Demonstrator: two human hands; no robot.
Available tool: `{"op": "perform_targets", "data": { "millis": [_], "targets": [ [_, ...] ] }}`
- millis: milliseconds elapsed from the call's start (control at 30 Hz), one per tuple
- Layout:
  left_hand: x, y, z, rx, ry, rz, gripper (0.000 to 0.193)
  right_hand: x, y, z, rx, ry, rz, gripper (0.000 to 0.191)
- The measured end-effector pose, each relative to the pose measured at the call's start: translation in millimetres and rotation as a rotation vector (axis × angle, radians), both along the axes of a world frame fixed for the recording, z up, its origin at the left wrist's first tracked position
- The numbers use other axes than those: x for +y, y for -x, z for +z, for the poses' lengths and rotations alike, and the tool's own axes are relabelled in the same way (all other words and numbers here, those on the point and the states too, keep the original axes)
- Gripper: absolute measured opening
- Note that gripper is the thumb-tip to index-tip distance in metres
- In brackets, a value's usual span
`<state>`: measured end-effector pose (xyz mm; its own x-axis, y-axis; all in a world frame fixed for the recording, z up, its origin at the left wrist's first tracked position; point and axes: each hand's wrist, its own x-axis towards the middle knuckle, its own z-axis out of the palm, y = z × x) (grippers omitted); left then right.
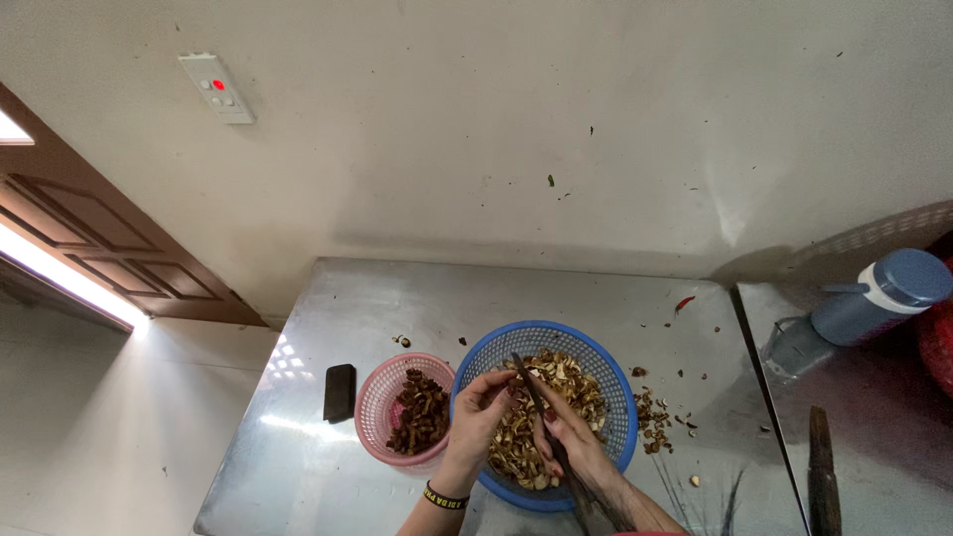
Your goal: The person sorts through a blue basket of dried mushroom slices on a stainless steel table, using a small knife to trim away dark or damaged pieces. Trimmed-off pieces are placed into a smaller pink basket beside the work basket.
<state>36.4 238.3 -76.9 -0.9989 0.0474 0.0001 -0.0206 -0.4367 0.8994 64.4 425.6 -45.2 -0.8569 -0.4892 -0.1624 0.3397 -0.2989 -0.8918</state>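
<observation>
Over the blue basket (608,385), the left hand (479,409) pinches a small piece. Right fingers (556,434) grip a knife (541,407). Its blade, so near them, could nick skin.

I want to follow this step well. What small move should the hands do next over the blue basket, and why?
Probably the right hand should draw the knife through the piece pinched by the left hand. Both hands meet above the blue basket of pale pieces, blade at the fingertips, with the pink basket of darker pieces beside it.
</observation>
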Motion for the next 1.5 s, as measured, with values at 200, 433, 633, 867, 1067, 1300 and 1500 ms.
{"op": "perform_targets", "data": {
  "millis": [200, 433, 633, 867, 1067, 1300, 1500],
  "targets": [
    [5.0, 0.1, 0.1, -0.126, -0.318, -0.162, 0.032, 11.7, -8.3, -18.9, 0.309, -0.440, -0.024, 0.069],
    [14.5, -2.9, -8.9, -0.186, -0.471, -0.304, 0.039, 31.1, -11.1, -39.8, 0.498, -0.484, -0.035, 0.063],
    [26.2, -3.6, -0.2, -0.160, -0.286, -0.368, 0.043, 48.8, -14.8, -45.8, 0.392, -0.530, -0.017, 0.067],
    [41.5, -12.9, 35.8, 0.082, 0.345, -0.338, 0.051, 57.0, -23.0, -49.2, 0.165, -0.377, -0.053, 0.067],
    [49.1, -14.2, 61.3, 0.275, 0.632, -0.193, 0.044, 68.1, -13.5, -50.5, 0.383, -0.471, -0.090, 0.071],
    [65.3, -16.7, 67.5, 0.522, 0.722, 0.009, 0.035, 76.4, -17.9, -30.7, 0.037, -0.292, -0.035, 0.073],
    [73.9, -20.3, 58.4, 0.532, 0.760, 0.046, 0.033, 73.9, -24.1, -19.7, 0.133, -0.311, -0.109, 0.074]
  ]
}}
